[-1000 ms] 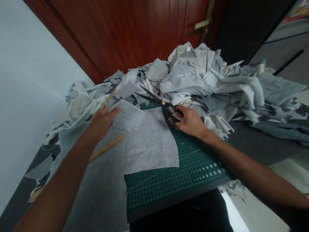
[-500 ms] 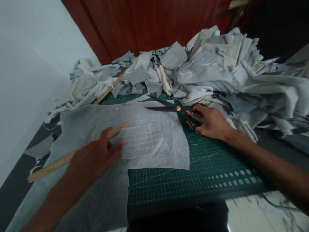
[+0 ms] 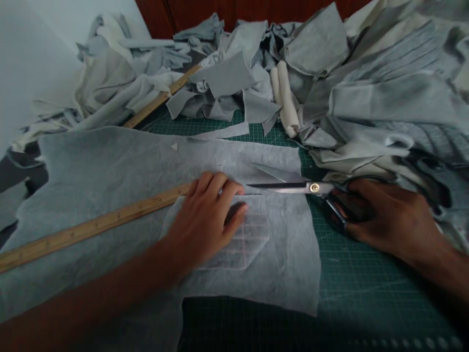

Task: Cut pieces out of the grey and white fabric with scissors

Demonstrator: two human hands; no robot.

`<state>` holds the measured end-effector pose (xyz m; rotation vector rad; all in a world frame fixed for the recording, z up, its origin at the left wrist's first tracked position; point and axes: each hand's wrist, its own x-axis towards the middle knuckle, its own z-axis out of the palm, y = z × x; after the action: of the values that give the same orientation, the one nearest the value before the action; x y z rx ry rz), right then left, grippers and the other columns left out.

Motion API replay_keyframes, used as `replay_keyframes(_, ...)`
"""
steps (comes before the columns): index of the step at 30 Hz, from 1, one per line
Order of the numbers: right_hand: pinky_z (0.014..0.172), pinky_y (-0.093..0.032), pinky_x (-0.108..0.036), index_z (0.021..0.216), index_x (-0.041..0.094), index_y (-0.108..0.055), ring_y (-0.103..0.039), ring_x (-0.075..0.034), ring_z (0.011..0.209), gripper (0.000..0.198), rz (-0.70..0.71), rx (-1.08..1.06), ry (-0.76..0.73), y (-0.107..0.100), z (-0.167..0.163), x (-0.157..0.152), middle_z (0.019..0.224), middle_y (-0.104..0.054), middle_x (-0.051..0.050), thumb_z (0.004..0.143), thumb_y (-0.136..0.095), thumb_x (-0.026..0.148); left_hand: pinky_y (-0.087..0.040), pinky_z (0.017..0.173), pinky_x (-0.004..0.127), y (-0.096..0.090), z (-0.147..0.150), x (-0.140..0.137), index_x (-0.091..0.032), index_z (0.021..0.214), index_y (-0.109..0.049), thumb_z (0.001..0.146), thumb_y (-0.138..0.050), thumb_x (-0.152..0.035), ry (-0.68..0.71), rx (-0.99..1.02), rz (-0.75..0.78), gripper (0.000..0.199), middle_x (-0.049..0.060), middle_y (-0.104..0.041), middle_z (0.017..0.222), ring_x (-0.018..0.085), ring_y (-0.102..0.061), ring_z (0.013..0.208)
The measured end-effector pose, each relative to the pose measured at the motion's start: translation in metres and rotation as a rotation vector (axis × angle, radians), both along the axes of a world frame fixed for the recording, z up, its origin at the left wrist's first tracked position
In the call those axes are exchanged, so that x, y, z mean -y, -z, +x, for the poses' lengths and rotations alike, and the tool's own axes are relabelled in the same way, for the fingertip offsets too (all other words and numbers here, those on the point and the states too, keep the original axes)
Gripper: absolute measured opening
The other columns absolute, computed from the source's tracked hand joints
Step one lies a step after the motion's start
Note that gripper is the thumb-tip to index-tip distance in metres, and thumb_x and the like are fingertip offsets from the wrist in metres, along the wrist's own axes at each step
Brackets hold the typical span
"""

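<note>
Grey fabric (image 3: 120, 166) lies across the cutting mat. On it is a smaller pocket-shaped piece (image 3: 252, 234) marked with a faint grid of lines. My left hand (image 3: 205, 220) presses down over the pocket-shaped piece, fingers bent and thumb apart, covering its left part. A wooden ruler (image 3: 98, 225) runs from the left edge up to that hand, its far end meeting the fingers. My right hand (image 3: 395, 215) grips black-handled scissors (image 3: 293, 187). Their blades are parted and point left over the fabric, just above the piece's upper edge, with the tips close to my left fingertips.
Heaped fabric pieces (image 3: 392, 98) fill the back and right side. Grey scraps (image 3: 223, 78), a cream fabric roll (image 3: 287, 100) and a second wooden strip (image 3: 161, 100) lie behind the fabric. The green cutting mat (image 3: 351, 278) shows at the right and front.
My left hand has moved right from the ruler onto the pocket-shaped piece. The scissors remain in my right hand, their blades now nearer that piece's upper edge. The view has come closer.
</note>
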<state>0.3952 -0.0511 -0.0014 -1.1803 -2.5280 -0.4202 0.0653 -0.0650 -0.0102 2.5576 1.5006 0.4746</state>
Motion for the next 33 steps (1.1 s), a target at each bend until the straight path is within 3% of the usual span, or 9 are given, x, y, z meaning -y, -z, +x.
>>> replay_keyframes(9, 0.046, -0.041, -0.029, 0.085, 0.022, -0.052, -0.058, -0.018, 0.049, 0.009, -0.063, 0.091, 0.009, -0.009, 0.008, 0.001, 0.059, -0.056, -0.001, 0.09, -0.047, 0.028, -0.042, 0.084, 0.043, 0.0, -0.003, -0.007, -0.019, 0.094, -0.062, 0.098, -0.056, -0.024, 0.055, 0.243, -0.192, 0.009, 0.002, -0.065, 0.089, 0.022, -0.057, 0.088)
replay_keyframes(15, 0.044, -0.041, -0.027, 0.085, 0.02, -0.055, -0.057, -0.017, 0.047, 0.018, -0.031, 0.082, 0.003, -0.011, 0.001, 0.001, 0.059, -0.057, -0.003, 0.094, -0.045, 0.032, -0.038, 0.088, 0.042, -0.006, -0.002, -0.006, -0.022, 0.089, -0.065, 0.097, -0.056, -0.027, -0.02, 0.308, -0.289, 0.013, -0.003, -0.069, 0.081, 0.018, -0.058, 0.076)
replay_keyframes(22, 0.046, -0.042, -0.027, 0.085, 0.019, -0.056, -0.058, -0.017, 0.049, 0.021, -0.005, 0.07, -0.007, -0.008, -0.001, 0.002, 0.06, -0.06, -0.002, 0.098, -0.045, 0.031, -0.045, 0.076, 0.033, -0.01, -0.002, -0.01, -0.022, 0.086, -0.067, 0.093, -0.06, -0.029, -0.083, 0.421, -0.279, 0.012, -0.004, -0.063, 0.072, 0.015, -0.054, 0.067)
replay_keyframes(33, 0.047, -0.043, -0.029, 0.086, 0.02, -0.054, -0.059, -0.019, 0.051, 0.009, -0.044, 0.055, -0.02, -0.01, -0.001, 0.003, 0.061, -0.062, -0.003, 0.091, -0.049, 0.026, -0.04, 0.064, 0.028, -0.013, -0.002, -0.011, -0.02, 0.086, -0.067, 0.093, -0.064, -0.022, -0.082, 0.475, -0.293, 0.008, -0.005, -0.061, 0.071, 0.01, -0.052, 0.063)
